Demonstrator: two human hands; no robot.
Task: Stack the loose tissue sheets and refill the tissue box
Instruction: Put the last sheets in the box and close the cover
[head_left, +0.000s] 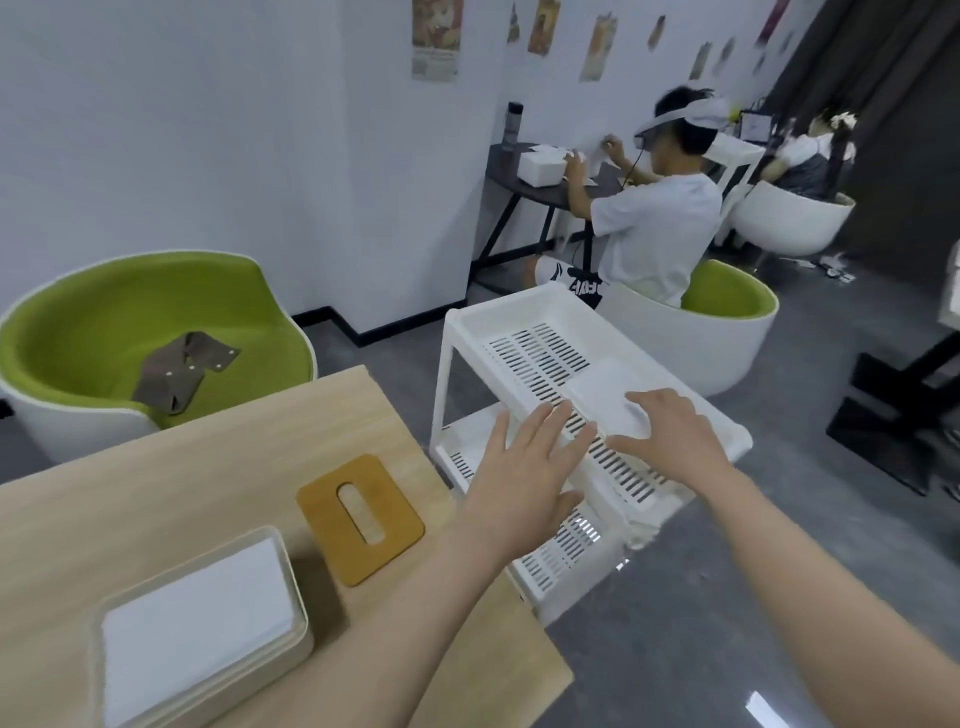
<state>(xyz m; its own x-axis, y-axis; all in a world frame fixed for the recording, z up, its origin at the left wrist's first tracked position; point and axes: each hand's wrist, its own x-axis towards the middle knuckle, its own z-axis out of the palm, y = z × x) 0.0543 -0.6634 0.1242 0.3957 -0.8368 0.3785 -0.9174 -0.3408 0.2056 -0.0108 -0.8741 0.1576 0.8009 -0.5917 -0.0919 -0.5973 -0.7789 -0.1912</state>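
White tissue stack (602, 395) lies on the rack (519, 322); right hand (670, 431) flat on it, left hand (524, 467) spread beside.

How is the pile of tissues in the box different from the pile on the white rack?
The tissues in the box sit inside the open tissue box on the wooden table, untouched. The pile on the rack lies loose on the rack's top shelf, with the right hand resting on it and the left hand reaching beside it. It looks smaller. Both piles are white and flat.
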